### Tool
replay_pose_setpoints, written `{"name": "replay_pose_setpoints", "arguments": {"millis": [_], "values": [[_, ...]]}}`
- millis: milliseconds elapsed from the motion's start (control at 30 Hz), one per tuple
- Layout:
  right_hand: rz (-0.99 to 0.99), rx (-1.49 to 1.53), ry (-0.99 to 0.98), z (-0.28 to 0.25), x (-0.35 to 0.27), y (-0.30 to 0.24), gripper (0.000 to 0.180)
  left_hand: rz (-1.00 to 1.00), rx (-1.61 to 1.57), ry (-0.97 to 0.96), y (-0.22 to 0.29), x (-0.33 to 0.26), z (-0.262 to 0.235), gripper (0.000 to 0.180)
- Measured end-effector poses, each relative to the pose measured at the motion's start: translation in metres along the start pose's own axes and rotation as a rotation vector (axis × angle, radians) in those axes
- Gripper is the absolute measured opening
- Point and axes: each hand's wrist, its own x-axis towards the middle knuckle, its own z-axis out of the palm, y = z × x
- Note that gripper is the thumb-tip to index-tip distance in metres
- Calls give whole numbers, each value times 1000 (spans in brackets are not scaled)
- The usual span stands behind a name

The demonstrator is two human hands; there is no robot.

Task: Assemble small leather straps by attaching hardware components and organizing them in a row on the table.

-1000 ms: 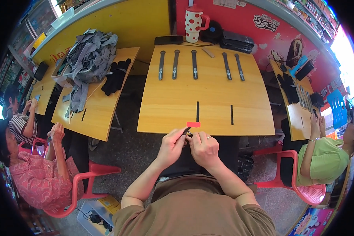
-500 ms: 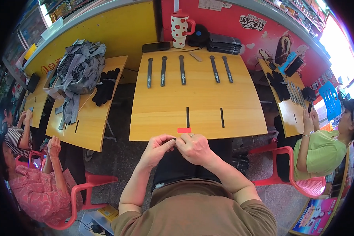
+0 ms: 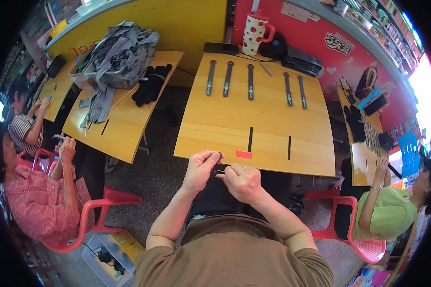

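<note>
Just off the near edge of the wooden table (image 3: pixel 196 138), both hands are held close together above my lap. My left hand (image 3: pixel 201 171) is closed in a pinch on a small dark strip, of which only a bit shows at the fingertips. Beside it, my right hand (image 3: pixel 243 182) is also closed, with something thin and dark at its fingertips that is too small to name. A red rectangle (image 3: pixel 243 154) lies at the table's edge near my hands. Farther back, several dark grey straps (image 3: pixel 250 82) with rounded ends lie in a spaced row.
Black strips (image 3: pixel 289 148) mark the tabletop. At the back stand a red-dotted tumbler (image 3: pixel 255 33), a phone (image 3: pixel 221 48) and a stack of dark pieces (image 3: pixel 301 62). Grey cloth scraps (image 3: pixel 122 52) and black gloves (image 3: pixel 151 85) cover part of the left table. People sit on both sides.
The whole view has shifted, so the table appears farther right and tilted. My hands, which were touching, have drawn slightly apart, with the right one lower.
</note>
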Motion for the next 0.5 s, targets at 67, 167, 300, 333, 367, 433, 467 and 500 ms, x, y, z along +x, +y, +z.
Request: {"name": "replay_pose_setpoints", "arguments": {"millis": [67,167,300,333,367,433,467,500], "values": [[-13,88,4,-7,10,3,25,70,217,-65,0,-2,-5,18],[-45,133,-42,-9,19,8,29,29,312,-133,9,-5,-9,16],[-149,128,-173,-11,27,7,25,43,399,-229,6,-2,-20,16],[-183,80,-230,-9,28,7,21,62,385,-227,5,-2,-20,16],[-219,112,-236,-6,28,4,21,76,410,-221,6,-3,-21,15],[-246,-60,-205,-1,29,2,11,82,314,-172,6,-6,-16,16],[-279,-37,-206,2,30,-1,11,95,315,-133,9,-8,-17,16],[-272,-112,-208,5,30,-5,9,-16,185,-131,12,-10,-18,16]]}}
